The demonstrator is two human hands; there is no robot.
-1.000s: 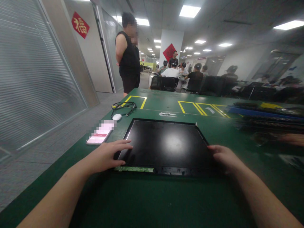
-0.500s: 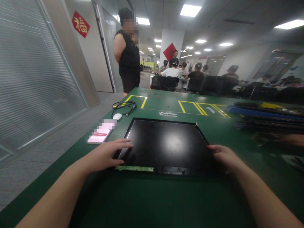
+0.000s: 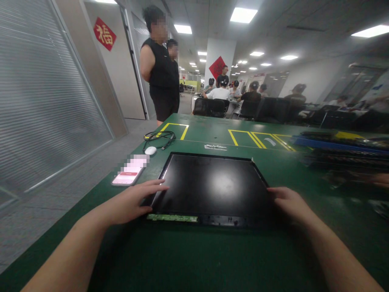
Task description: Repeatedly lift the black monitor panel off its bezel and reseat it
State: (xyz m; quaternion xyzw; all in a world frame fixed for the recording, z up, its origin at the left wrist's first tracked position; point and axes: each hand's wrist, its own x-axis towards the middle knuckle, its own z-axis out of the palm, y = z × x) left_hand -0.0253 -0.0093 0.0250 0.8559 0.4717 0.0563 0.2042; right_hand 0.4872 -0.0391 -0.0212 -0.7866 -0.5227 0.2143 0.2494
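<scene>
Hands are framing a flat black panel (image 3: pixel 212 186) lying face-up on a green work table (image 3: pixel 194 255), close to the table's near edge and square to the person. Reaching in from the lower left, the left hand (image 3: pixel 130 200) is resting palm-down at the panel's near left corner, its fingers (image 3: pixel 153 185) spread apart and lying loosely over the edge, clamped on nothing. Opposite it, the right hand (image 3: pixel 290 205) is lying palm-down on the near right corner, fingers extended toward the glossy surface and likewise not closed around anything. Both forearms are stretching forward, low over the table, angled slightly inward. A strip of green circuit board (image 3: pixel 172 217) is showing along the panel's near edge, just beside the left hand. A phone (image 3: pixel 127 177) with a pink screen is lying near the left hand, with a white mouse (image 3: pixel 150 150) and a coiled black cable (image 3: pixel 159 136) farther back. Beyond the table, a person in black (image 3: pixel 159 69) is standing by the glass wall.
</scene>
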